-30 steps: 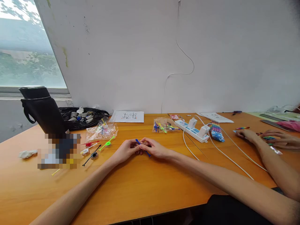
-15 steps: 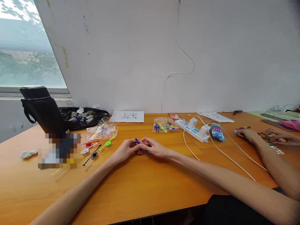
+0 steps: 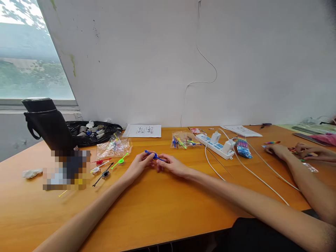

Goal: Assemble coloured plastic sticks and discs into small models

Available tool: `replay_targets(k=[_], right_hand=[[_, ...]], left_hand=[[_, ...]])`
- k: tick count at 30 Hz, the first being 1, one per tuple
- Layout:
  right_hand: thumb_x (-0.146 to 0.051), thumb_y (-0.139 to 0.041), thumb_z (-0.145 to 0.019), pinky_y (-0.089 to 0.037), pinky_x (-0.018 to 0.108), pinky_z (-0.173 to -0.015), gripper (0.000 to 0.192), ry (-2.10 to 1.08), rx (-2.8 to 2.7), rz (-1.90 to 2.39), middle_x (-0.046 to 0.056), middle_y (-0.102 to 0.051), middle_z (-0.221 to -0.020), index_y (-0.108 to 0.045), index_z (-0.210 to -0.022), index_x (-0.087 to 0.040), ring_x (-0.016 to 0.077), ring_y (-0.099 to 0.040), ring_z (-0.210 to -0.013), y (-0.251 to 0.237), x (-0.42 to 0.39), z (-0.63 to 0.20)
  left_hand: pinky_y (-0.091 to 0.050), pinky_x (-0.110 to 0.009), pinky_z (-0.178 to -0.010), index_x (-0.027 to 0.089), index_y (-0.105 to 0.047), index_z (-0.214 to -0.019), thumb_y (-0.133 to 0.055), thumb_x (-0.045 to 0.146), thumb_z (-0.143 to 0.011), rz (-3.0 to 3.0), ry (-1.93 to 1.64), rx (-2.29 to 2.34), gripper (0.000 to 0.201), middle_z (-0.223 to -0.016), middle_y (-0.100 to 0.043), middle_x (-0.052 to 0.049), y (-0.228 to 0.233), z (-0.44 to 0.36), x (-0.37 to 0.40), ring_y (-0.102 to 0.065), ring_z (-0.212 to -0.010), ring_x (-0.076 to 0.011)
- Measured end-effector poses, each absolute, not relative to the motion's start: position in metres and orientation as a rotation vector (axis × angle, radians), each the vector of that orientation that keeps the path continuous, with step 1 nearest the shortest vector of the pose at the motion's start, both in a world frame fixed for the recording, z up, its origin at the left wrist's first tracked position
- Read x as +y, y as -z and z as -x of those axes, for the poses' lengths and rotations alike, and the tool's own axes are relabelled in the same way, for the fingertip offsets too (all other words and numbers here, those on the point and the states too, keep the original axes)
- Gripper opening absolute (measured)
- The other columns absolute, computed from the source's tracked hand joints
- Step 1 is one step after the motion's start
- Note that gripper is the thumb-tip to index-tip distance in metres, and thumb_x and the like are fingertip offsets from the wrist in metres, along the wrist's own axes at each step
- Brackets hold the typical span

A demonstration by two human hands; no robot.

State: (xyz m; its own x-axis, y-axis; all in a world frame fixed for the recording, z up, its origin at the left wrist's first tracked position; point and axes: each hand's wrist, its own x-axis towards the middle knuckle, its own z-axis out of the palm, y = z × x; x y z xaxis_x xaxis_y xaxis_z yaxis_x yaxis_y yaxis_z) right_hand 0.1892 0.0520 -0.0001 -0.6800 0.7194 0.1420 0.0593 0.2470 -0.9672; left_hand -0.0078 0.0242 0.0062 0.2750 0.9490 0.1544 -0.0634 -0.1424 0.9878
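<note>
1. Blue arrow piece [image 3: 155,156]: raised above the near half of the wooden table [image 3: 157,213], between the two hands, with its hub uppermost and its ends pointing left and right.
2. Left hand [image 3: 138,168]: thumb and fingers pinch the left end of the piece.
3. Right hand [image 3: 173,166]: fingers close on the right end. Whether a base sits beneath the hub cannot be told, since the fingers cover that area.
4. Finished portion, as judged: to the left stand a green spinner [image 3: 121,161], a red spinner [image 3: 99,162], a white spinner [image 3: 96,170] and a black spinner [image 3: 105,173], each apparently an arrow mounted on a round base. A yellow arrow [image 3: 63,193] shows only in part.
5. Remaining portion, as judged: the blue unit seems unfinished or under checking. Coloured pieces lie in a clear bag [image 3: 181,140] on the far side; another clear bag [image 3: 112,148], far left, shows some colour, its contents unclear.
</note>
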Motion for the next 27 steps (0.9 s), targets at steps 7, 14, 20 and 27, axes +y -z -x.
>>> replay_targets(k=[7,14,20,27], right_hand=[[-0.057,-0.051,-0.095,-0.046,0.032,-0.084,0.041,-1.265,-2.105,0.792,0.004,-0.070,-0.083,-0.065,-0.097,-0.018,0.0186,-0.063,-0.084,0.001,0.047,-0.190],[-0.053,-0.054,-0.094,-0.046,0.032,-0.085,0.036,-1.326,-2.097,0.791,0.003,-0.070,-0.084,-0.064,-0.098,-0.018,0.0170,-0.063,-0.082,-0.001,0.040,-0.195],[-0.049,-0.056,-0.093,-0.047,0.033,-0.085,0.034,-1.342,-2.124,0.833,0.005,-0.071,-0.088,-0.064,-0.103,-0.017,0.0179,-0.064,-0.086,-0.006,0.038,-0.200],[-0.045,-0.056,-0.093,-0.047,0.034,-0.088,0.032,-1.358,-2.146,0.844,0.005,-0.072,-0.091,-0.063,-0.106,-0.017,0.0187,-0.065,-0.091,-0.013,0.035,-0.204]], left_hand=[[-0.055,-0.034,-0.078,0.014,-0.066,-0.097,-0.061,0.064,-0.080,-1.330,-1.261,1.100,0.053,-0.082,-0.058,-0.002,-0.006,0.014,0.024,-0.061,-0.074,-0.0167],[-0.053,-0.029,-0.073,0.018,-0.073,-0.096,-0.049,0.060,-0.090,-1.847,-1.037,1.246,0.049,-0.103,-0.060,-0.009,-0.031,0.034,-0.013,-0.061,-0.092,-0.0221],[-0.051,-0.030,-0.079,0.024,-0.069,-0.111,-0.055,0.054,-0.089,-1.965,-0.831,1.413,0.040,-0.109,-0.065,-0.008,-0.063,0.097,-0.050,-0.063,-0.096,-0.0232],[-0.048,-0.030,-0.078,0.022,-0.067,-0.089,-0.057,0.052,-0.086,-2.049,-0.589,1.606,0.031,-0.091,-0.069,-0.003,-0.057,0.142,-0.059,-0.064,-0.085,-0.0216]])
